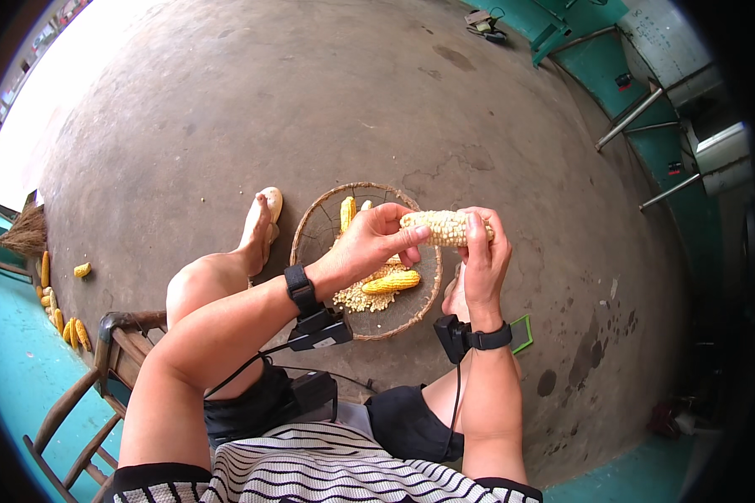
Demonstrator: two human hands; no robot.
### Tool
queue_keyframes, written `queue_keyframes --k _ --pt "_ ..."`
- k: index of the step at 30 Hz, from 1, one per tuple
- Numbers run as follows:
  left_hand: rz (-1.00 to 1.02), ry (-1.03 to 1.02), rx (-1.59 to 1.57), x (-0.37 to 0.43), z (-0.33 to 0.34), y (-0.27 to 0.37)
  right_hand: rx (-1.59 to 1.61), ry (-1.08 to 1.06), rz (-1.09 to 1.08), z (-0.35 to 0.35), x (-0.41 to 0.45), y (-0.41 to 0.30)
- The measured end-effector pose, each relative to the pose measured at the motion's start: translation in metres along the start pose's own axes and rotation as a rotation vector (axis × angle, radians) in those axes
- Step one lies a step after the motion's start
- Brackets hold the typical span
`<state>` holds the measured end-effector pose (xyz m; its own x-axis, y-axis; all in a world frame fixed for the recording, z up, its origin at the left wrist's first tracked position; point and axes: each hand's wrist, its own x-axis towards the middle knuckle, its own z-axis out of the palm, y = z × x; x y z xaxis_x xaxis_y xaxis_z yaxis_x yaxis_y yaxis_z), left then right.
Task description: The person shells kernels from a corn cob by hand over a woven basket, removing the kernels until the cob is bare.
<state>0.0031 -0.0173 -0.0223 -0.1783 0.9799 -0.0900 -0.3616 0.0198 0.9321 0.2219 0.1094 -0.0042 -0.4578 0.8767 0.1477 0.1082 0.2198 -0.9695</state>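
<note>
Between both my hands is a pale, whitish corn cob (443, 227), held level above a round woven basket tray (409, 319). Thumb and fingers of my left hand (377, 236) grip its left end. My right hand (486, 251) is wrapped around the right end, thumb along the near side. Below them in the tray, loose corn kernels (362, 297) lie in a heap with a yellow corn cob (391, 282) on top. Another yellow cob (348, 214) rests toward the tray's far side. My left forearm and hand cover part of the tray.
A wooden chair (104, 352) stands at my left. Several corn cobs (75, 333) lie along the left wall, with one short cob (82, 270) apart and a broom (22, 229) nearby. A green-framed object (522, 333) lies right. Metal-legged furniture (629, 119) stands far right.
</note>
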Motion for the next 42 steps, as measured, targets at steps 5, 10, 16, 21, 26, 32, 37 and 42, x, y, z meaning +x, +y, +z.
queue_keyframes --k 5,10,16,21,26,32,37,42 --pt "-0.051 -0.035 -0.055 -0.008 0.004 -0.004 0.042 -0.054 -0.042 -0.006 0.0 0.006" --pt "-0.049 -0.069 -0.07 -0.012 0.003 -0.002 0.11 -0.07 -0.05 -0.007 0.0 0.008" --pt "-0.05 -0.093 -0.039 -0.012 0.002 0.0 0.112 -0.064 -0.05 -0.009 0.001 0.009" --pt "-0.079 -0.094 -0.076 -0.013 0.004 0.003 0.074 -0.057 -0.05 -0.006 0.0 0.003" --pt "-0.081 -0.101 -0.1 -0.014 0.004 0.006 0.033 -0.048 -0.049 -0.006 0.0 0.004" --pt "-0.149 -0.034 -0.073 -0.012 0.007 0.002 -0.071 -0.033 -0.24 0.003 0.016 0.013" --pt "-0.171 0.028 0.019 -0.013 0.002 -0.003 -0.202 -0.034 -0.293 0.016 0.012 0.001" --pt "-0.189 0.0 -0.001 -0.011 0.0 -0.005 -0.137 0.004 -0.287 0.01 0.022 0.019"
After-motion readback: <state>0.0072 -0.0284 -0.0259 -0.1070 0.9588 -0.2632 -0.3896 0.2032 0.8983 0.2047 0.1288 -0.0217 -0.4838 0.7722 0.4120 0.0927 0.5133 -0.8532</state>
